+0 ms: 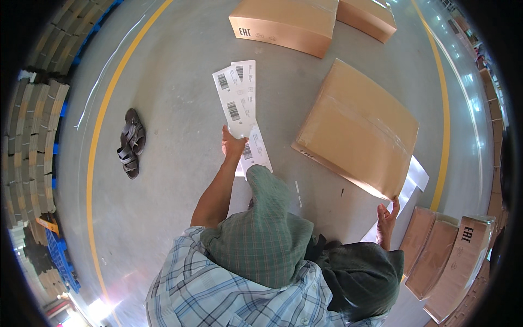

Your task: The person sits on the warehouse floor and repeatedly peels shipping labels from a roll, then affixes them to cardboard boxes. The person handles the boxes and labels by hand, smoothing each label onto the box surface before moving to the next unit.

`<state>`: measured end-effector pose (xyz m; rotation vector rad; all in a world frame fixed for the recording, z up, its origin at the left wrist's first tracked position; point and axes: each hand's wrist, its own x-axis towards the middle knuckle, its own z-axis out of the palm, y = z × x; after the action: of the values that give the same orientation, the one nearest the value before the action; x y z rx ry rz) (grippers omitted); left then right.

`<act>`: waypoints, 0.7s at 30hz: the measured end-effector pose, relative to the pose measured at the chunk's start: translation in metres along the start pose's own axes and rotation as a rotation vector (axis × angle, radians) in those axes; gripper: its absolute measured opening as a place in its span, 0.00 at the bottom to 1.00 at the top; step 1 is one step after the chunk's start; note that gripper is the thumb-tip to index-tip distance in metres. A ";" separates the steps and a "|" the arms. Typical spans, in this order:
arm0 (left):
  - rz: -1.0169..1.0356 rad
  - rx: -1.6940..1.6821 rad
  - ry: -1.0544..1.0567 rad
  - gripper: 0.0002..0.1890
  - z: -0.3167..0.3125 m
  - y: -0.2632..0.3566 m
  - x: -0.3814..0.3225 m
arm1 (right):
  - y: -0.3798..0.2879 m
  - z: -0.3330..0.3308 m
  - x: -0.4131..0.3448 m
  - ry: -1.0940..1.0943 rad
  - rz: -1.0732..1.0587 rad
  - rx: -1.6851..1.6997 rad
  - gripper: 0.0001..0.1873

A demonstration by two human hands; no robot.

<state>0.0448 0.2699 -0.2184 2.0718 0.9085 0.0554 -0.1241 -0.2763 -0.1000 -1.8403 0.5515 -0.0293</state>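
My left hand [234, 143] holds white label strips [233, 100] printed with barcodes and small writing. They fan out over the grey floor, overlapping one another, and part of them is hidden under my hand and my raised knee. My right hand [387, 222] is at the near right corner of a taped cardboard carton [359, 122], a fingertip touching it and the thumb apart. Glossy white strips [416, 175] lie beside and partly behind that carton, running down past my right hand.
Two more cartons, a large one [282, 24] and a smaller one [367, 18], stand ahead. Upright cartons [457, 261] line the near right. Brown sandals [131, 143] lie to the left, inside a yellow floor line [93, 147]. Stacked flat cardboard [34, 151] stands on blue pallets at far left.
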 end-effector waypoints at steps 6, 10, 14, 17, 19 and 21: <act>-0.131 -0.835 -0.320 0.13 -0.027 0.026 0.004 | 0.004 -0.038 0.022 0.267 -0.237 -0.283 0.35; -0.008 -1.255 -0.534 0.13 -0.063 0.120 -0.033 | -0.087 -0.043 0.026 0.015 -0.322 -0.081 0.23; 0.177 -1.294 -0.708 0.13 -0.096 0.206 -0.095 | -0.228 0.006 0.011 -0.492 -0.377 -0.239 0.17; 0.367 -1.132 -0.966 0.15 -0.087 0.213 -0.129 | -0.270 0.040 0.015 -0.686 -0.499 -0.228 0.17; 0.359 -0.831 -1.002 0.17 -0.074 0.221 -0.161 | -0.268 0.062 0.017 -0.656 -0.450 0.026 0.20; 0.386 -0.678 -1.161 0.17 -0.051 0.218 -0.188 | -0.271 0.078 0.010 -0.709 -0.282 0.241 0.22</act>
<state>0.0163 0.1063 0.0227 1.2512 -0.2240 -0.5133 0.0042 -0.1470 0.1162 -1.5432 -0.2011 0.3412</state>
